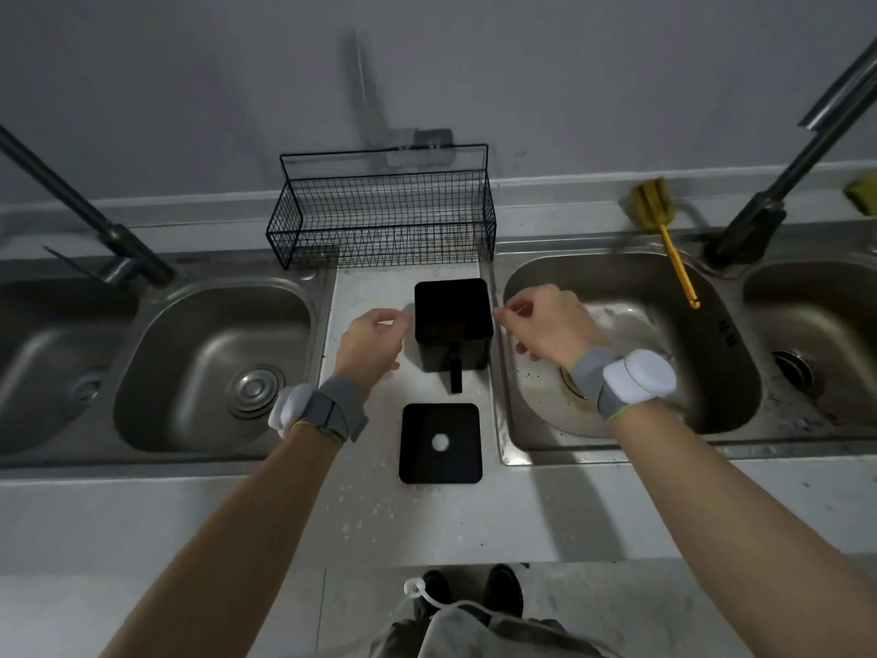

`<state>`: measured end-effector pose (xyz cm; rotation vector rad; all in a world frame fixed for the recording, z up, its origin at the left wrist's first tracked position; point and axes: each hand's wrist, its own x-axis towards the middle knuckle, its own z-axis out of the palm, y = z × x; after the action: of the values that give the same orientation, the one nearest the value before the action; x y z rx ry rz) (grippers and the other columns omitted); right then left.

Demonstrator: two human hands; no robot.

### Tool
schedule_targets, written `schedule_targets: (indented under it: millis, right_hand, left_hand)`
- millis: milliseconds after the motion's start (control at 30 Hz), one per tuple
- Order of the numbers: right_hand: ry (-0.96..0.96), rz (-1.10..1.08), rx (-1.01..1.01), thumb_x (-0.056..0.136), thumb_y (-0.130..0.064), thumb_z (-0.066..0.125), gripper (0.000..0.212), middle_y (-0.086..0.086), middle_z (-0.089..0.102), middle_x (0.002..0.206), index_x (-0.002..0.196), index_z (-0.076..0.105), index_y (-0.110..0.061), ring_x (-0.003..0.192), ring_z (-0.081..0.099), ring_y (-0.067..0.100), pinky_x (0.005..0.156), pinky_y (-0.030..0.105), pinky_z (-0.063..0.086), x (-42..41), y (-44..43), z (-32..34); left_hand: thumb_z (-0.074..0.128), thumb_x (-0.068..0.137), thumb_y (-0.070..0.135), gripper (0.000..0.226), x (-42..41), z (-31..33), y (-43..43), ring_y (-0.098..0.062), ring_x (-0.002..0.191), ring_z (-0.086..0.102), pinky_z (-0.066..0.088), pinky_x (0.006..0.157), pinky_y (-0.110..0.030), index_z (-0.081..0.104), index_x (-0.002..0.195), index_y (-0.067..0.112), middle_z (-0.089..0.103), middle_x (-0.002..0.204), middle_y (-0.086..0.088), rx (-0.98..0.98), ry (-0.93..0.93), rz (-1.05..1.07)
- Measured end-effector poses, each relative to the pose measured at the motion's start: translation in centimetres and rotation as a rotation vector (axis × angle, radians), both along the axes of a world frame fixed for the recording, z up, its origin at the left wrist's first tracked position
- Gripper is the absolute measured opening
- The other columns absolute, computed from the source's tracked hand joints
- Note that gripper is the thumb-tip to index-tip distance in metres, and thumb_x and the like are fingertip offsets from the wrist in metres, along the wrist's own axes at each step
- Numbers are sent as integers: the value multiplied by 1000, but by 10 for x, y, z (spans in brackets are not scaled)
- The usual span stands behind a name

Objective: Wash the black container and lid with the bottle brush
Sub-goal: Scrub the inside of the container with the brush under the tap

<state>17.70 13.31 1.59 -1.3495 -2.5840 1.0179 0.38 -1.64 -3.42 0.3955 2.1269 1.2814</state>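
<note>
The black square container [452, 320] stands upright and open-topped on the counter strip between two sinks, its short handle pointing toward me. Its flat black lid [441, 443], with a white round spot in the middle, lies on the counter just in front of it. My left hand [375, 344] is beside the container's left wall and my right hand [545, 325] beside its right wall. Both have loosely curled fingers whose tips reach the rim; I cannot tell whether they touch. The yellow bottle brush [662, 225] lies on the back edge of the right sink.
An empty black wire basket [382, 216] stands against the wall behind the container. Steel sinks lie left [213, 368] and right [631, 334], each with a dark faucet [759, 216] angled over it. A further basin sits at each side edge.
</note>
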Motion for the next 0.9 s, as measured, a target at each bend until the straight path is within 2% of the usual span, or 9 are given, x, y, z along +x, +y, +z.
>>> schedule_targets:
  millis: [67,167,267,333,467,567,633,767,900]
  right_hand:
    - [-14,7,15,95,-53,55,40,15,73,112,120,70,-25,105,69,37,93,48,57,-6,2,1]
    - [-62,23,-2,97,-54,51,49,17,71,117,132,63,-22,107,68,37,98,45,54,-16,4,-6]
    - [-102,31,-34,99,-55,47,52,17,73,112,135,61,-20,109,68,35,102,42,50,-25,6,-15]
    - [-107,33,-49,99,-52,47,49,18,74,107,130,64,-18,107,69,35,101,40,51,-28,7,-19]
    - [-107,52,-43,101,-40,49,36,17,76,88,111,70,-12,94,72,30,96,38,53,-34,5,-27]
    - [-91,45,-39,101,-30,50,30,22,74,99,106,71,-9,107,68,38,98,41,52,-36,4,-28]
    - [-77,36,-38,100,-26,50,29,23,72,105,109,70,-8,108,67,41,99,43,52,-36,4,-27]
    - [-53,3,30,99,-29,51,31,20,69,114,116,71,-12,122,54,39,102,40,47,-37,4,-18]
    - [-35,-29,44,97,-30,50,30,18,70,112,110,72,-14,124,51,38,101,39,46,-29,3,-6]
  left_hand:
    - [60,81,58,46,1,0,9,-22,80,65,56,65,-32,65,109,22,68,95,-2,6,2,-6]
    - [58,92,50,47,1,-5,20,-24,85,66,59,75,-40,63,123,15,71,112,-9,6,-8,-25]
    - [56,97,44,54,-1,-7,25,-31,113,63,56,84,-39,54,139,10,65,130,-12,12,-81,-55]
    - [56,98,40,55,0,-6,25,-30,119,60,55,88,-38,50,144,10,62,133,-9,5,-122,-64]
    - [52,102,23,36,2,-5,24,-24,104,62,56,83,-36,58,135,13,62,113,-8,-20,-162,-100]
    - [48,100,7,26,3,-5,23,-24,93,60,57,74,-30,65,119,13,61,102,-10,2,-148,-111]
    - [48,99,5,30,2,-3,23,-23,93,61,57,73,-28,65,122,12,62,102,-9,14,-118,-123]
    - [50,98,5,26,-3,3,24,-17,87,65,56,56,-16,65,112,20,67,91,-3,93,-71,-136]
    - [57,97,17,31,-5,12,27,-18,93,68,58,76,-29,66,126,16,71,98,1,120,-47,-145]
